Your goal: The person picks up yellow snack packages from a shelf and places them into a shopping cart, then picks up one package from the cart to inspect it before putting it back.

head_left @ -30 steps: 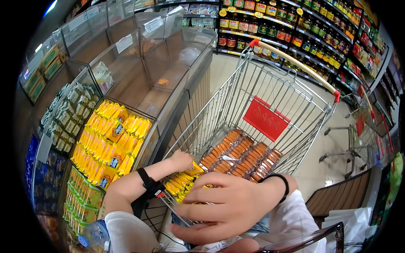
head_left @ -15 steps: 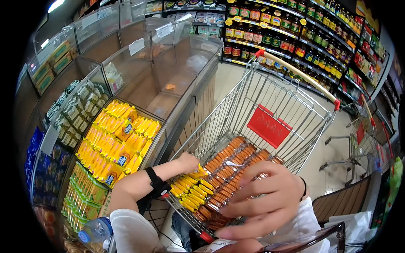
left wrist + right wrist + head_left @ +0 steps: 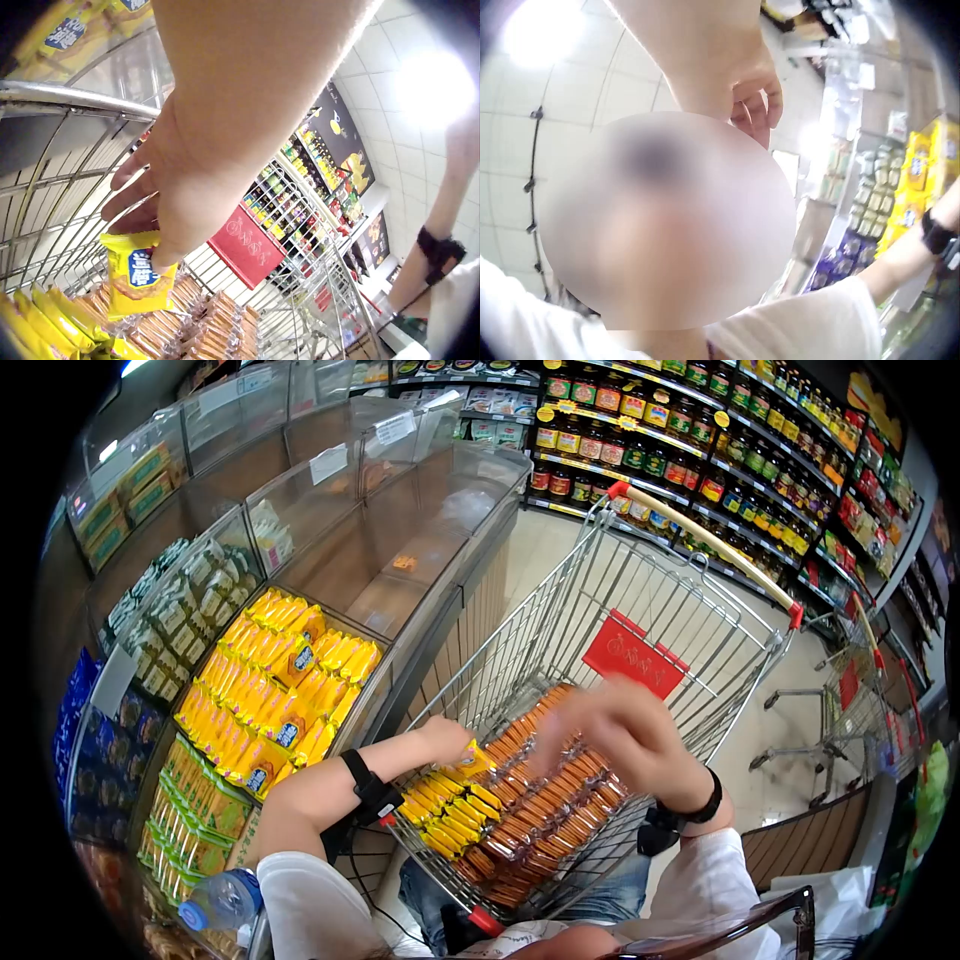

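In the left wrist view, my left hand (image 3: 199,199) pinches a yellow packet of snack cake (image 3: 141,281) between thumb and fingers. The head view has this left hand (image 3: 443,740) over the left side of the shopping cart (image 3: 540,610), just above rows of yellow packets (image 3: 445,815). Beside those packets, brown biscuits (image 3: 560,800) in clear wrappers lie in several rows. My right hand (image 3: 640,745) is blurred over the right part of the cart, partly covering the biscuits. Its fingers look loosely curled in the right wrist view, with nothing seen in them.
Left of the cart stands a bin shelf with yellow packets (image 3: 270,700), green packets (image 3: 200,810) and a water bottle (image 3: 220,900). Shelves of jars (image 3: 640,450) line the back. A second cart (image 3: 860,690) stands at right, near a white plastic bag (image 3: 830,905).
My right hand has moved right and away from me, uncovering the near yellow packets and biscuit rows. My left hand stays at the cart's left side with a yellow packet.
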Motion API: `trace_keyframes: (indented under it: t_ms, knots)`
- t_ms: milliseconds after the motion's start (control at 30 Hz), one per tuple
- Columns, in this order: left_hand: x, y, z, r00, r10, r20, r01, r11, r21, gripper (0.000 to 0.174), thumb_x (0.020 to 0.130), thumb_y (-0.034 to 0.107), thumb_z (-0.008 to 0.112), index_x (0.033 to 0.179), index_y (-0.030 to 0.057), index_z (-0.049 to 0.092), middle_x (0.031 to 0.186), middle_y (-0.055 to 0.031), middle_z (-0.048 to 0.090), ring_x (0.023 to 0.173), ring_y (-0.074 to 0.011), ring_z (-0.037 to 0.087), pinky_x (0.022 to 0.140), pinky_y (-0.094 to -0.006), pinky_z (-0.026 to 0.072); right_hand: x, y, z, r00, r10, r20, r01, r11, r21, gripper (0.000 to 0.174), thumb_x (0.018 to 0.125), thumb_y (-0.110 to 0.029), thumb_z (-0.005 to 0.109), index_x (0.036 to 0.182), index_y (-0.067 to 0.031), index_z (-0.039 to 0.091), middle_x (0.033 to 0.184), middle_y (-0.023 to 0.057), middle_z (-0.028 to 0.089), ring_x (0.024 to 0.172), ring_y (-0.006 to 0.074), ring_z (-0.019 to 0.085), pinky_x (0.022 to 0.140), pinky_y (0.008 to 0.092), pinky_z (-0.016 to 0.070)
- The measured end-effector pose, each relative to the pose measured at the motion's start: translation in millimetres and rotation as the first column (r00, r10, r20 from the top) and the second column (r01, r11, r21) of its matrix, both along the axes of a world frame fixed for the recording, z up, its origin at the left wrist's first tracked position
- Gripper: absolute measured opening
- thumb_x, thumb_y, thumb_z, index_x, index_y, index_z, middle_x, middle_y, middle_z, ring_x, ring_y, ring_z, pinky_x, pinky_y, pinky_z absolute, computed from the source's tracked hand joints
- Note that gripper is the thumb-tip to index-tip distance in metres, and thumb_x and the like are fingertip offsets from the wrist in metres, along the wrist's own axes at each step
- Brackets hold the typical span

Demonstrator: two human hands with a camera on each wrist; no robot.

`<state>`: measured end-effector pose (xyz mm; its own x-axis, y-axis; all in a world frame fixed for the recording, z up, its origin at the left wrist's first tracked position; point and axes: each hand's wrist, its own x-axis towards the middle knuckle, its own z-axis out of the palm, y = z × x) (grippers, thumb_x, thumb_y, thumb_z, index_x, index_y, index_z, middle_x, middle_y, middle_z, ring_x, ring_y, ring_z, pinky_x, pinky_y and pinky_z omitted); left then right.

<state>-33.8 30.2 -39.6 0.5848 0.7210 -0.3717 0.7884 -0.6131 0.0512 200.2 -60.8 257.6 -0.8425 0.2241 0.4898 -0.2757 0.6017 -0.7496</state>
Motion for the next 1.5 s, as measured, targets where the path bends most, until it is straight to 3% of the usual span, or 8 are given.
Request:
trace_keyframes:
  t_ms: [33,67,167,267,500,667,933,1500]
  knots:
    - [-3,4,-17,0.991,-0.024,0.135,0.022,1.000,0.015,0.033,0.080,0.035,0.046,0.095,0.0063,0.055,0.082,-0.0113,0.061,0.078,-0.0271,0.059,0.066,-0.0405,0.0448,3,14,-24,0.994,-0.105,-0.024,0.090,0.935,-0.343,0.021,0.087,-0.014,0.042,0.098,-0.0017,0.055,0.089,0.0088,0.059,0.079,0.0177,0.057,0.074,0.0313,0.0441]
    - [15,-19,55,0.990,0.133,0.049,-0.131,0.990,-0.046,0.036,0.081,0.036,0.044,0.096,0.0048,0.052,0.081,-0.0142,0.061,0.076,-0.0299,0.059,0.063,-0.0416,0.0453,-1,32,-35,0.973,-0.226,0.056,0.232,0.941,-0.245,0.022,0.088,-0.015,0.042,0.102,-0.0012,0.052,0.090,0.0086,0.059,0.082,0.0171,0.056,0.075,0.0301,0.0439]
    - [24,-19,70,0.910,0.299,0.287,-0.242,0.945,-0.219,0.040,0.085,0.041,0.040,0.095,0.0023,0.044,0.071,-0.0160,0.057,0.067,-0.0310,0.057,0.060,-0.0414,0.0448,-3,88,-90,0.840,-0.458,0.290,0.456,0.886,0.078,0.026,0.087,-0.014,0.044,0.110,-0.0018,0.047,0.095,0.0094,0.056,0.089,0.0171,0.054,0.079,0.0285,0.0429]
    - [23,-9,68,0.745,0.368,0.556,-0.236,0.926,-0.296,0.038,0.086,0.039,0.040,0.094,0.0017,0.043,0.069,-0.0117,0.055,0.062,-0.0230,0.057,0.057,-0.0353,0.0461,15,139,-179,0.758,-0.495,0.424,0.487,0.863,0.136,0.029,0.087,-0.020,0.044,0.110,-0.0030,0.049,0.104,0.0132,0.051,0.095,0.0205,0.052,0.080,0.0302,0.0429]
    - [27,-2,63,0.252,0.549,0.797,-0.054,0.830,-0.555,0.026,0.089,0.029,0.042,0.090,0.0033,0.043,0.074,-0.0034,0.053,0.061,-0.0083,0.054,0.053,-0.0219,0.0449,20,130,-223,0.778,-0.322,0.539,0.559,0.746,-0.362,0.038,0.087,-0.029,0.043,0.114,-0.0024,0.047,0.108,0.0111,0.051,0.097,0.0183,0.049,0.083,0.0289,0.0391]
    - [28,-1,60,0.190,0.625,0.757,-0.062,0.777,-0.626,0.024,0.089,0.029,0.042,0.091,0.0044,0.043,0.073,-0.0004,0.053,0.060,-0.0053,0.051,0.053,-0.0186,0.0429,15,119,-212,0.795,-0.336,0.505,0.431,0.899,-0.081,0.035,0.085,-0.027,0.049,0.109,-0.0011,0.050,0.090,0.0101,0.057,0.079,0.0138,0.053,0.069,0.0273,0.0419]
    - [30,-4,59,0.107,0.607,0.788,0.075,0.785,-0.615,0.023,0.087,0.018,0.048,0.102,0.0041,0.039,0.084,-0.0039,0.055,0.072,-0.0067,0.052,0.062,-0.0209,0.0443,18,120,-211,0.719,-0.598,0.354,0.653,0.756,-0.049,0.031,0.082,-0.026,0.054,0.104,-0.0046,0.053,0.063,0.0097,0.054,0.053,0.0134,0.048,0.050,0.0272,0.0388]
    - [32,-14,72,0.252,0.664,0.704,0.060,0.716,-0.696,0.038,0.082,0.009,0.054,0.110,0.0004,0.030,0.084,-0.0156,0.061,0.075,-0.0168,0.060,0.067,-0.0267,0.0475,16,113,-195,0.625,-0.736,0.259,0.646,0.674,0.359,0.027,0.081,-0.020,0.054,0.104,-0.0087,0.047,0.066,0.0129,0.057,0.062,0.0271,0.057,0.054,0.0345,0.0434]
